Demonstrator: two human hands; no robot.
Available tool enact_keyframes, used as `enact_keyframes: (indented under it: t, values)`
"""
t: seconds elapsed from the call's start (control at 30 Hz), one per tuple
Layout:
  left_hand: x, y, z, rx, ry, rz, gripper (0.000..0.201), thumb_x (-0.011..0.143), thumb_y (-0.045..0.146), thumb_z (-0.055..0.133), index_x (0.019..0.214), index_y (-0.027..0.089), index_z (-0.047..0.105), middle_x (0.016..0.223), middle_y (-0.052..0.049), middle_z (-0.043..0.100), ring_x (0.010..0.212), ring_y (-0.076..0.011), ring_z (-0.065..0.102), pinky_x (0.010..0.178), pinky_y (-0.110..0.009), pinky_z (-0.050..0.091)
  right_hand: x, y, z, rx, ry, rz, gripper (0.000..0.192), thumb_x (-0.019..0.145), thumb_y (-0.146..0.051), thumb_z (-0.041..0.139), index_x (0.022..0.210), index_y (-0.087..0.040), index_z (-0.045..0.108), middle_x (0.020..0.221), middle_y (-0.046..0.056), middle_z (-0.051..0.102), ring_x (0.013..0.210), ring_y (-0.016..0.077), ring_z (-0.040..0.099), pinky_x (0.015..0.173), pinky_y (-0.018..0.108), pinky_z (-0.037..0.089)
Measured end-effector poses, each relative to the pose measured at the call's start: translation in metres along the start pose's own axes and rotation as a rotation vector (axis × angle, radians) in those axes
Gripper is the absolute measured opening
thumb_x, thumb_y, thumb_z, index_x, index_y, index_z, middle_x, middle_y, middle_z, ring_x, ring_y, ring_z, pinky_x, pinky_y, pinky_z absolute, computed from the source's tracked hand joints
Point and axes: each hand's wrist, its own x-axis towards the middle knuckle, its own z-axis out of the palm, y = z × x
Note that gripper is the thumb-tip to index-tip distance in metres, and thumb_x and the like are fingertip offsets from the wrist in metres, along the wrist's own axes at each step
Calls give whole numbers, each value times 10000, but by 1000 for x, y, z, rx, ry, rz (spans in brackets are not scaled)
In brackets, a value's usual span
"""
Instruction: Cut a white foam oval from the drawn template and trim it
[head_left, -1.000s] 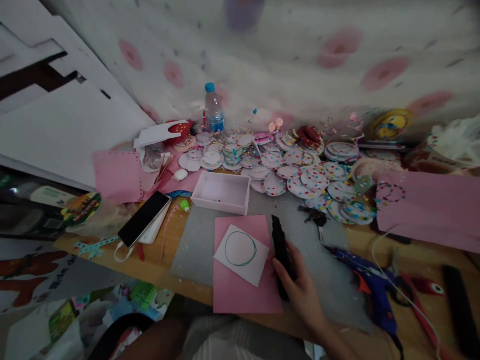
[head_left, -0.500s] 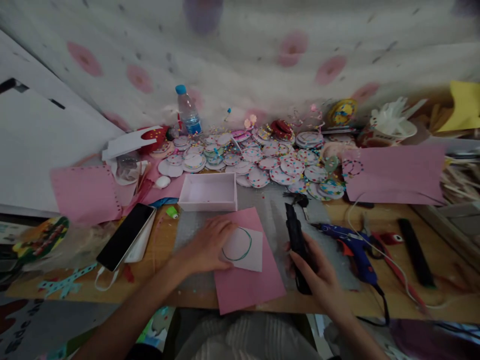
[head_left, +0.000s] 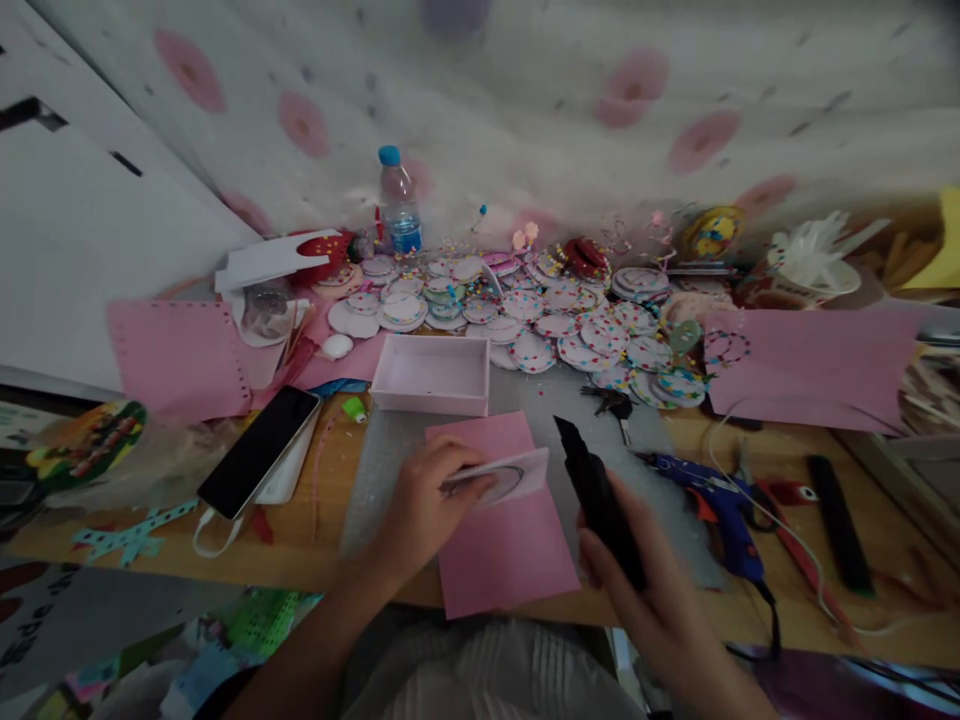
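No words or numbers can be read here. The water bottle (head_left: 398, 212) at about 11 o'clock has a blue label, but its letters are too blurry to make out. Down at 8 o'clock a grey sheet (head_left: 45, 625) shows a few dark letters, cut off by the edge and too fuzzy to tell.

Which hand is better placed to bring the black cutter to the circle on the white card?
Right, probably. The right hand already grips the black cutter, tip pointing toward the white card. The left hand is occupied lifting that card off the pink sheet.
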Motion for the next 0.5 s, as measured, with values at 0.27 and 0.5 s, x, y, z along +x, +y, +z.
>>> enact_keyframes:
  t: [0.27, 0.5]
  values:
    - [-6, -4, 12, 37, -322, -98, 149, 926, 279, 550, 960, 192, 666, 907, -19, 691, 848, -153, 629, 744, -239, 439, -14, -19, 23, 34, -28, 52, 493, 969, -346, 393, 1431, -239, 260, 1346, 136, 521, 1165, 219, 573, 894, 329, 514]
    - [-1, -1, 5, 63, -321, -216, 279, 903, 402, 557, 800, 176, 686, 693, 13, 642, 647, -122, 564, 579, -209, 382, -16, -24, 17, 80, -93, 196, 333, 959, -368, 369, 1222, -166, 350, 830, 73, 667, 607, 172, 649, 531, 248, 500]
